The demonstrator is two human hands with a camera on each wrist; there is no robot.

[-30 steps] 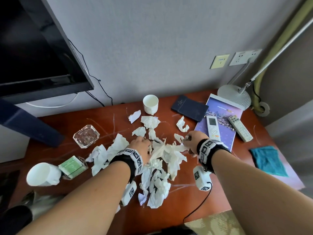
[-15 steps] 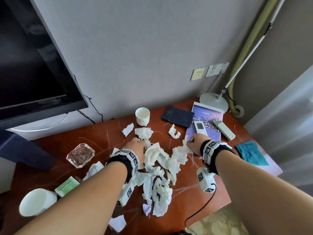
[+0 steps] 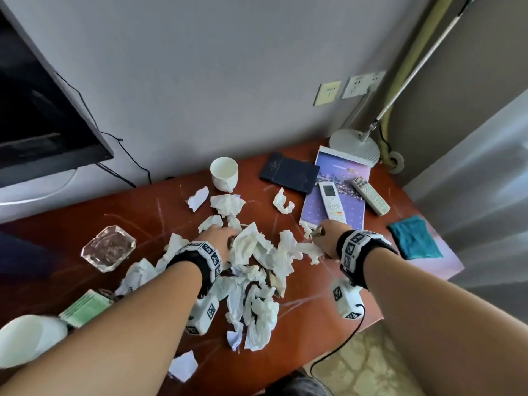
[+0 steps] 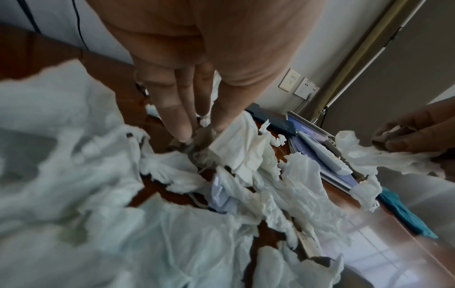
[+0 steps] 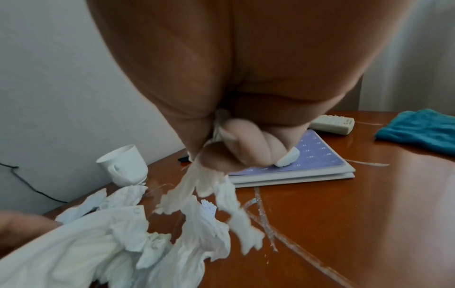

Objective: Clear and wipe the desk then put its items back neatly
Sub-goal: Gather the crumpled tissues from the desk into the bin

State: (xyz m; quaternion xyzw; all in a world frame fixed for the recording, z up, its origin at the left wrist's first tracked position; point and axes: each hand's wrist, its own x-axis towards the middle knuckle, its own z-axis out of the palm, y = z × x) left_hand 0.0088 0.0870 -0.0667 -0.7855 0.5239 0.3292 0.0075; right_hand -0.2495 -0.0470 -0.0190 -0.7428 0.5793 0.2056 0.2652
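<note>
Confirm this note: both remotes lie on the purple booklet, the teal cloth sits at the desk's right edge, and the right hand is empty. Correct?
Not quite. The right hand is not empty: it pinches a strip of torn tissue, as the right wrist view shows. The rest stands: both remotes lie on the purple booklet, and the teal cloth sits at the desk's right edge.

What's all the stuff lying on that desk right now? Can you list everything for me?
crumpled tissues: many, white, mid desk
cups: two, white, one near the wall, one at left edge
ashtray: one, clear glass, left
green packet: one, front left
dark folder: one, navy, back
calendar booklet: one, purple, right
remotes: two, white, on booklet
cloth: one, teal, right edge
lamp base: one, white, back right
left hand: on tissues
right hand: pinching tissue
</note>
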